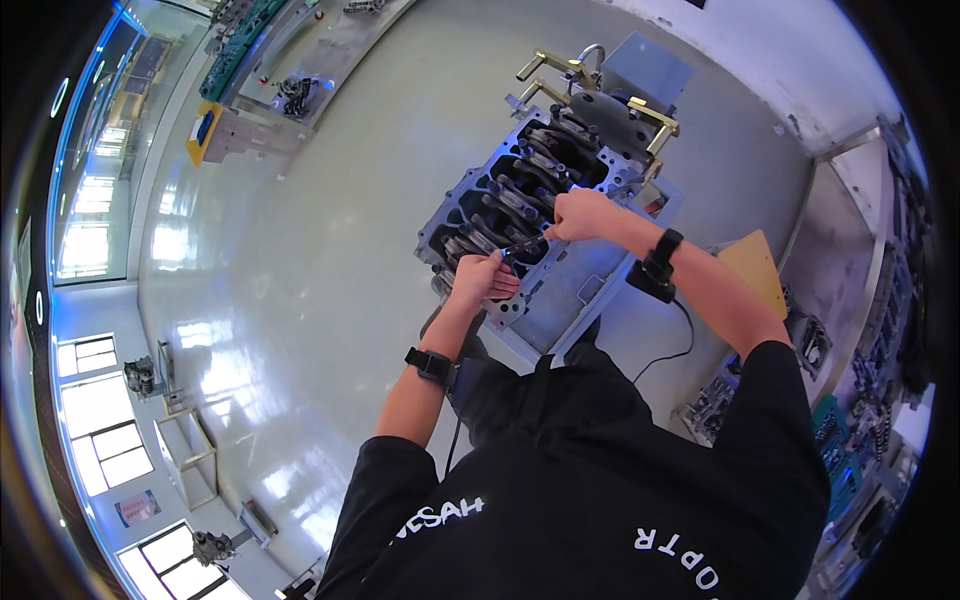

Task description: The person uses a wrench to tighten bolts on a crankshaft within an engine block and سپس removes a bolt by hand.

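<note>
A grey metal engine block (470, 215) sits tilted in front of me, with its crankshaft (512, 203) and bearing caps exposed. Between my hands runs a slim, dark metal wrench (526, 243), slanting over the near side of the block. My right hand (583, 215) is closed in a fist around its right end. At the other end, low on the left of the block, my left hand (484, 279) has its thumb and forefinger at the wrench's head, the other fingers stretched along the block's edge. What the head sits on is hidden.
The block is mounted on a stand with brass-coloured handles (640, 115) and a grey metal tray (575, 285). A yellow board (755, 270) and racks of engine parts (870, 330) stand at right. A workbench (330, 60) is at the far left. A cable (690, 335) hangs from my right wrist.
</note>
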The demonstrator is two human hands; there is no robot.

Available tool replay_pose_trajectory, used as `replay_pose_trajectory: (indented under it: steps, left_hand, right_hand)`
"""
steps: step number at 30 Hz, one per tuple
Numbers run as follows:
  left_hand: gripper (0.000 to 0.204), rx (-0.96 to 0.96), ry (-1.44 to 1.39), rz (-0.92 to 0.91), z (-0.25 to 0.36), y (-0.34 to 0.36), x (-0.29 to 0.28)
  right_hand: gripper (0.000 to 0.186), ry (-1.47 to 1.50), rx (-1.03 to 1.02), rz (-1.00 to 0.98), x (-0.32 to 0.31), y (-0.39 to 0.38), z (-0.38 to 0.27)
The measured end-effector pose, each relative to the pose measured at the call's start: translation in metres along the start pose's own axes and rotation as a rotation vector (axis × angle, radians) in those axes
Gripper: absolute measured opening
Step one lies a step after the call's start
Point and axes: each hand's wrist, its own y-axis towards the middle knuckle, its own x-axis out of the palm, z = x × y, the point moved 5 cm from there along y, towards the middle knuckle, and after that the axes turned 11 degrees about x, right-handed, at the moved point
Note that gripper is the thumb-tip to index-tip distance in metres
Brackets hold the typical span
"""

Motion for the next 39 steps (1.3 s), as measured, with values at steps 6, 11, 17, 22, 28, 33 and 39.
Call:
replay_pose_trajectory:
  steps: [6, 11, 17, 22, 28, 33, 39]
  left_hand:
    - [0.044, -0.039, 0.013, 0.023, 0.001, 0.0, 0.001]
    - [0.046, -0.074, 0.007, 0.024, 0.003, 0.0, 0.006]
    - [0.047, -0.074, 0.017, 0.018, 0.006, 0.0, 0.005]
    - [0.044, -0.105, 0.087, -0.029, 0.008, 0.002, -0.002]
    - [0.042, -0.075, 0.226, -0.061, 0.014, 0.013, -0.011]
    - [0.038, -0.113, 0.308, -0.268, 0.013, 0.026, -0.018]
    - [0.04, 0.117, 0.31, -0.622, 0.016, 0.043, -0.011]
  right_hand:
    - [0.033, -0.054, 0.145, -0.3, -0.016, 0.019, -0.01]
    - [0.032, -0.144, 0.111, -0.234, -0.032, 0.024, -0.024]
    - [0.04, 0.068, 0.16, -0.244, 0.009, 0.001, 0.0]
    - [0.046, 0.49, 0.218, -0.378, 0.104, -0.073, -0.039]
    - [0.019, 1.79, 0.36, -0.894, 0.172, -0.067, -0.126]
    - [0.017, 1.905, 0.441, -0.804, 0.173, -0.054, -0.156]
    - [0.025, 2.164, 0.397, -0.478, 0.19, -0.032, -0.181]
